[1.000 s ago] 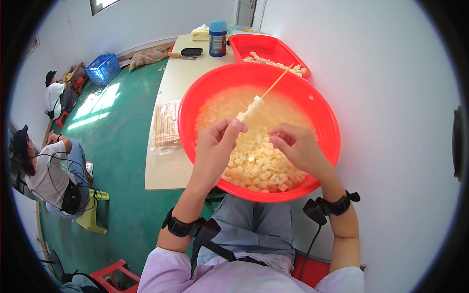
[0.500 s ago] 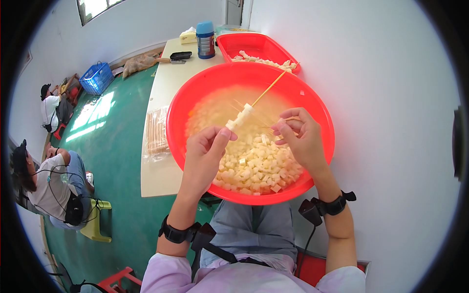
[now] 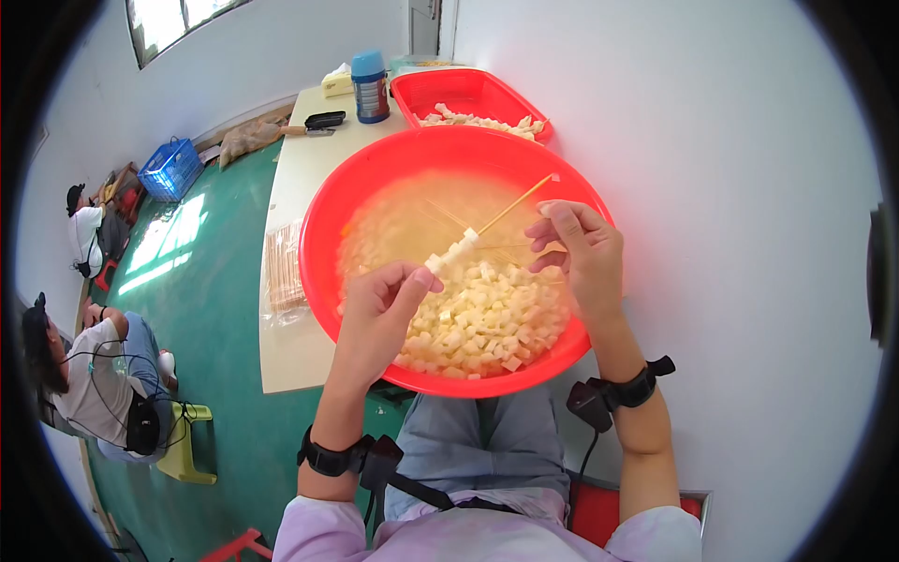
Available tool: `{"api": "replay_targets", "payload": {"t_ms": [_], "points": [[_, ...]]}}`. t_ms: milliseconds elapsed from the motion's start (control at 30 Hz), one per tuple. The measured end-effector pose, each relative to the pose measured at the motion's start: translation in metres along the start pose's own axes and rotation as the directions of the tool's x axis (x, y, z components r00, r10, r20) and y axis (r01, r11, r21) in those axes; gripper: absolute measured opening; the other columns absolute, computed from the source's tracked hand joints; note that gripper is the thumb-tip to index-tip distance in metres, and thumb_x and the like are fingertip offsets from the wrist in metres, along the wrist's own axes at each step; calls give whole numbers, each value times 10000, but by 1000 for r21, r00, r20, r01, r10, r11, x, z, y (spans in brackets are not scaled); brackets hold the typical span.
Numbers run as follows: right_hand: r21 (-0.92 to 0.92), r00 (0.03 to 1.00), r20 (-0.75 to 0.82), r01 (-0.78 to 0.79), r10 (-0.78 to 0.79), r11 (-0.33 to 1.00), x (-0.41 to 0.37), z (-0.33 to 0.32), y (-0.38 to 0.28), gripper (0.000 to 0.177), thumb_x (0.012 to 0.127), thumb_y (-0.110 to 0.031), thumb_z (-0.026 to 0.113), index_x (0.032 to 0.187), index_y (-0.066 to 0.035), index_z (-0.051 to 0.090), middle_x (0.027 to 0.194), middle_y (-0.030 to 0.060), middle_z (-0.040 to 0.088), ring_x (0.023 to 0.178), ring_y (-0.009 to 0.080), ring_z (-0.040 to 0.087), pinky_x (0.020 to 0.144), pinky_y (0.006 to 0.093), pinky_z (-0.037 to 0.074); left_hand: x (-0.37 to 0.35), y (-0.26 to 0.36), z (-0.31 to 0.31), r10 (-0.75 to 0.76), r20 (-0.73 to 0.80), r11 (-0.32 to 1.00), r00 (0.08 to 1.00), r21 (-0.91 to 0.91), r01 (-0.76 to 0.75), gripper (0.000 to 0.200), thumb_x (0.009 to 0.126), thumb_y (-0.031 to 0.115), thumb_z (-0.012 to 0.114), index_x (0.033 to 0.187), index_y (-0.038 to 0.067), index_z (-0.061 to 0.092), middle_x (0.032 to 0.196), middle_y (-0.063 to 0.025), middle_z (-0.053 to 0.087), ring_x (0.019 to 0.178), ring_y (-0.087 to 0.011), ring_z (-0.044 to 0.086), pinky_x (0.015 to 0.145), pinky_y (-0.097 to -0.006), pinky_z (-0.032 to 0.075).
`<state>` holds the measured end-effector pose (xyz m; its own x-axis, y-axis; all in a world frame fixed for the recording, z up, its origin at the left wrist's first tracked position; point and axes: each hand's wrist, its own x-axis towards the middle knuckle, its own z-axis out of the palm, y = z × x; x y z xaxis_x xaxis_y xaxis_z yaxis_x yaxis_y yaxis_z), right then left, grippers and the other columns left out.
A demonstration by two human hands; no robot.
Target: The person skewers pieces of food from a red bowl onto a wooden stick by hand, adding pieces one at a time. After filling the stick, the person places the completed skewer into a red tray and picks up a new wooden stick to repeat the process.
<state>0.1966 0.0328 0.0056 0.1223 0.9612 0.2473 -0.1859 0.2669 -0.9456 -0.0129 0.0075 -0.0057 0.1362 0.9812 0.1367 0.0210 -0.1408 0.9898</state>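
Observation:
A large red basin (image 3: 323, 201) holds cloudy liquid and many pale cubes (image 3: 478, 328). Above it, my left hand (image 3: 379, 314) pinches the lower end of a skewer (image 3: 513, 204) threaded with several white pieces (image 3: 452, 253). The bare end of the stick points up and to the right. My right hand (image 3: 582, 248) is over the right side of the basin, close to that bare end, its thumb and index finger together; what they hold, if anything, is too small to make out. Thin sticks show in the liquid between the hands.
Behind the basin, a red tray (image 3: 473, 80) holds pale skewered pieces. A blue bottle (image 3: 371, 89), tissue pack (image 3: 337, 82) and black-handled item (image 3: 325, 120) are on the table (image 3: 286, 361). Bagged sticks (image 3: 284, 267) lie left. Two people sit at left; a blue crate (image 3: 171, 170) is beyond.
My left hand and the skewer have shifted slightly left and down in view. My right hand has turned and risen slightly, its thumb and index finger closer to the stick's bare end.

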Motion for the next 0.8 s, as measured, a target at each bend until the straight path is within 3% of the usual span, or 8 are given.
{"api": "replay_targets", "payload": {"t_ms": [133,233,433,633,800], "points": [[313,978,21,-203,207,928,7,-12,1,210,847,-241,526,891,-40,569,719,30,573,605,90,531,491,224,457,-1,1,2,2,10,1000,1000,0,-2,201,843,149,504,743,-8,581,569,36,417,525,-42,330,477,-192,267],[442,952,110,-304,285,844,10,-17,2,197,842,-268,534,877,-75,557,693,-16,536,592,75,503,496,218,419,-1,1,1,0,51,999,999,34,-2,198,840,150,505,746,-6,581,573,39,415,529,-39,327,474,-193,264],[506,959,153,-282,237,815,12,-19,2,201,842,-281,534,877,-83,543,682,-39,509,589,61,488,490,206,394,-2,-1,1,28,88,999,996,30,-31,188,851,129,494,784,-20,588,562,68,388,508,-4,295,445,-186,214],[521,966,152,-258,209,814,11,-18,0,202,843,-272,533,890,-75,539,684,-36,508,585,57,487,481,195,390,-3,3,3,-18,67,1000,998,25,17,210,836,157,513,734,-9,589,552,52,379,519,-32,307,463,-191,241],[525,968,150,-249,199,814,11,-20,0,205,838,-270,541,899,-75,541,687,-35,509,595,59,493,478,196,391,-3,1,1,-9,83,999,997,33,6,194,850,139,500,788,-19,593,565,68,387,514,-5,300,448,-186,215]]}}
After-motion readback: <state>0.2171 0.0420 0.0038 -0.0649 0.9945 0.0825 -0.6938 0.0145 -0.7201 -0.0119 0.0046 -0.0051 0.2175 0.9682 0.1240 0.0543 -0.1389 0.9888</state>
